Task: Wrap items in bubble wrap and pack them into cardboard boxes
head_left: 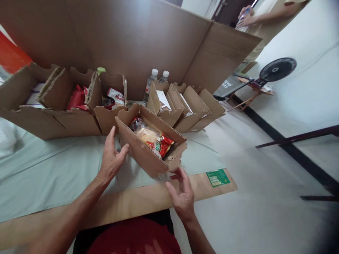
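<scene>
A cardboard box (140, 148) stands at an angle on the cloth in front of me, with its near right end towards me. Inside it lie several food packets, among them a red and green packet (160, 144) and a clear bag with pale contents (147, 135). My left hand (112, 158) is beside the box's left wall, thumb and fingers spread, the thumb close to the cardboard. At the near end of the box is my right hand (182, 194), fingers apart and loosely curved, with the fingertips by the lower edge; whether they touch it I cannot tell.
Behind stand more cardboard bins (71, 121) with packets, and smaller ones (185, 109) holding white cards. Two capped bottles (150, 86) stand between them. A tall cardboard panel (132, 42) backs the table. On the right are a fan (277, 69) and a person (275, 21) holding a bottle.
</scene>
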Tool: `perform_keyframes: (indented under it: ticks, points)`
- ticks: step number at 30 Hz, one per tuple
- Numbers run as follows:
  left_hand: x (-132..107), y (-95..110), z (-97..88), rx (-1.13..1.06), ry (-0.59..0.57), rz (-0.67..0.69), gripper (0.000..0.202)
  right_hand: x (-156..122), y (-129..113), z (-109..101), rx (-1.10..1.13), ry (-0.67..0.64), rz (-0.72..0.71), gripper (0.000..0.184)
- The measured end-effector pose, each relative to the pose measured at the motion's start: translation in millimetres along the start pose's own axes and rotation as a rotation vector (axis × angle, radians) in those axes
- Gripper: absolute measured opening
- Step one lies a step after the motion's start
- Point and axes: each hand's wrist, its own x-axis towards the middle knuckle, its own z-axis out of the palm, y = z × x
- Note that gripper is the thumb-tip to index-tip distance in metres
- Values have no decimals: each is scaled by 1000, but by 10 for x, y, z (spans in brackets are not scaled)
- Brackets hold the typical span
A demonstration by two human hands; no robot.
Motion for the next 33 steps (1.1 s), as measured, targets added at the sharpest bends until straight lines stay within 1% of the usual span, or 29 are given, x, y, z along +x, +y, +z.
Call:
perform_keyframes:
  ticks: [2,4,6,7,9,11,13,14,16,19,21,24,26,28,30,33]
  points:
    - [-168,-66,145,38,16,25,79,219,70,-35,40,-3,4,69]
    - [-420,-84,296,60,-19,67,76,480,151,-45,96,-61,28,71]
    - [-634,-60,423,87,-88,118,75,685,222,-5,145,-151,63,64]
    - [-700,-41,471,100,-125,148,75,749,246,30,158,-187,81,58]
    - [-741,-9,535,116,-211,208,80,802,265,105,163,-232,106,46]
    - [-696,-8,557,113,-277,265,92,786,245,162,160,-241,118,39]
    - [-633,-42,547,98,-308,296,105,757,200,194,157,-230,121,35]
    - [-609,-67,534,91,-311,294,106,750,174,203,153,-218,122,35]
    - [-577,-121,499,77,-310,264,99,774,122,223,109,-205,113,33]
    - [-486,-188,451,64,-299,217,86,912,84,281,12,-212,89,26]
    - [-321,-219,439,71,-269,190,80,1045,101,353,-19,-210,71,25]
    - [90,-262,469,151,-184,78,69,1210,180,487,-27,-190,46,30]
    - [368,-299,513,230,-128,-17,57,1255,240,559,-33,-181,21,31]
    - [537,-346,563,284,-97,-76,50,1248,288,594,-40,-178,-13,28]
    - [554,-405,610,290,-76,-102,51,1214,318,591,-46,-183,-50,26]
    - [388,-499,659,262,-49,-103,59,1176,342,564,-63,-197,-91,22]
